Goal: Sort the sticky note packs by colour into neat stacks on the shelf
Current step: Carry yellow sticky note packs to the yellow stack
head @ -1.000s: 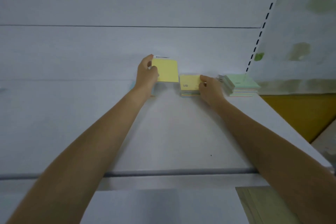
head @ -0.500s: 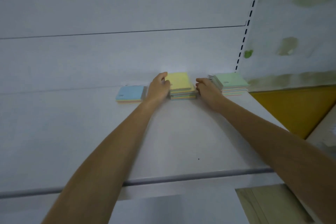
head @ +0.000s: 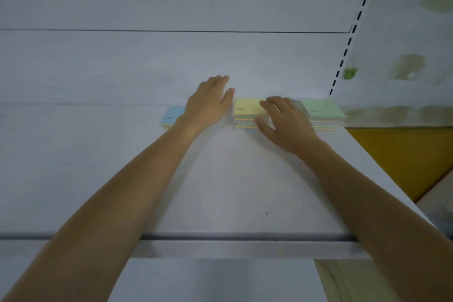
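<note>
Three stacks of sticky note packs stand in a row at the back of the white shelf (head: 220,179). A yellow-topped stack (head: 246,111) is in the middle, a green-topped stack (head: 323,111) to its right, and a blue pack (head: 171,116) to its left, partly hidden by my left wrist. My left hand (head: 209,103) hovers with straight fingers just left of the yellow stack, holding nothing. My right hand (head: 284,120) lies with spread fingers over the yellow stack's right side, its thumb at the stack's front.
The shelf's front edge (head: 245,237) runs across the lower view. A slotted upright (head: 353,32) bounds the shelf on the right. Beyond it are a stained wall (head: 411,56) and a yellow panel (head: 402,154).
My left hand put the yellow pack on the middle stack and let go, then lifted with fingers straight. My right hand moved from the stack's side to over its right part.
</note>
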A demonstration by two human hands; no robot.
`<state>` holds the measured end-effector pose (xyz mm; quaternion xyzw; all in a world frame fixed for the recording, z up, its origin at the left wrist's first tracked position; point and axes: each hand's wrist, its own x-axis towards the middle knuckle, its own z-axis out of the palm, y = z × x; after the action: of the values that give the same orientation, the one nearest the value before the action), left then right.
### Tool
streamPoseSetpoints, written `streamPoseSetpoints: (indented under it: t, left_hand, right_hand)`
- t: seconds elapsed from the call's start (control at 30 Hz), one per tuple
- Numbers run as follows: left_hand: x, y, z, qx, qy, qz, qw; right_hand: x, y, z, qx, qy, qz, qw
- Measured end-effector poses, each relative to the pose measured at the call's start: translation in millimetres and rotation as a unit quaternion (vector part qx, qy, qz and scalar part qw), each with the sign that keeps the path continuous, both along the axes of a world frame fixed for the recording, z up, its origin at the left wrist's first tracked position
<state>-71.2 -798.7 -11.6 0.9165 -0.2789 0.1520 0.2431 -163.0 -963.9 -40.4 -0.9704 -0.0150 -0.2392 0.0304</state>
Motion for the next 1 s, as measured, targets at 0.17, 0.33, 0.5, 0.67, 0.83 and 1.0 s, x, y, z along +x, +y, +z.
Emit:
streamPoseSetpoints:
  t: [0.17,0.33,0.5,0.67,0.83,1.0]
  left_hand:
    - [-1,51,7,0.104,-0.038,0.035,0.993]
    - [-3,127,11,0.149,-0.041,0.075,0.985]
    - [-8,247,16,0.173,-0.053,0.123,0.976]
    - [-7,389,17,0.181,-0.053,0.193,0.963]
    - [-7,503,0,0.164,-0.005,0.25,0.954]
    - [13,584,-9,0.157,0.01,0.298,0.942]
  right_hand:
    - [-4,36,2,-0.094,0.07,0.099,0.988]
    - [9,107,17,-0.141,0.093,0.187,0.968]
    - [29,222,18,-0.119,0.079,0.254,0.957]
    - [58,352,16,-0.104,0.108,0.29,0.945]
    - [80,456,9,-0.103,0.13,0.324,0.932]
    - [120,528,4,-0.086,0.138,0.336,0.928]
